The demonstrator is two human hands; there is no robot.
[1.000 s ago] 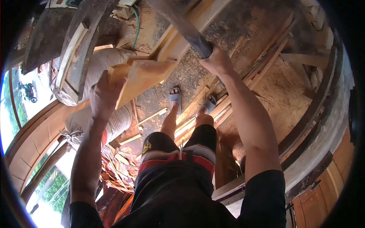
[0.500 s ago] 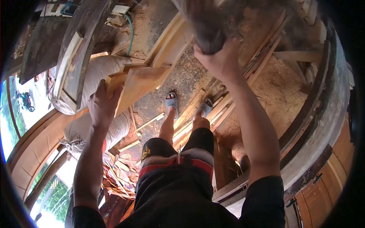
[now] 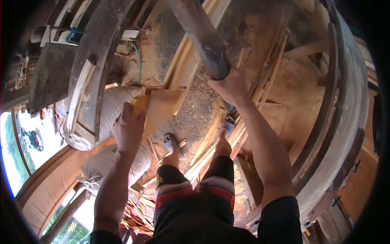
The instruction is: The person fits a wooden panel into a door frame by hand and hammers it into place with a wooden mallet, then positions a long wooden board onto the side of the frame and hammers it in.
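Observation:
My left hand (image 3: pixel 129 129) is closed around the near end of a pale wooden board (image 3: pixel 164 103). The board overlaps a long, light wooden frame piece (image 3: pixel 180 65) that runs up toward the top of the view. My right hand (image 3: pixel 230 87) grips the near end of a thick, dark timber (image 3: pixel 207 49), thumb along its end. That timber slants up and left past the top edge, so its far end is hidden. Both arms are stretched forward, with the two pieces apart near my hands and crossing farther up.
Stuffed white sacks (image 3: pixel 118 105) sit to the left, beside a dark upright plank (image 3: pixel 99 53). A green hose (image 3: pixel 139 61) lies on the sawdust-covered floor. Long wood strips (image 3: pixel 203 160) run by my feet. A big curved timber (image 3: pixel 349 110) stands at the right.
My feet have shifted apart, and the view has turned slightly. The left hand and its board appear farther right and lower. The dark timber, blurred before, now shows more clearly in my right hand.

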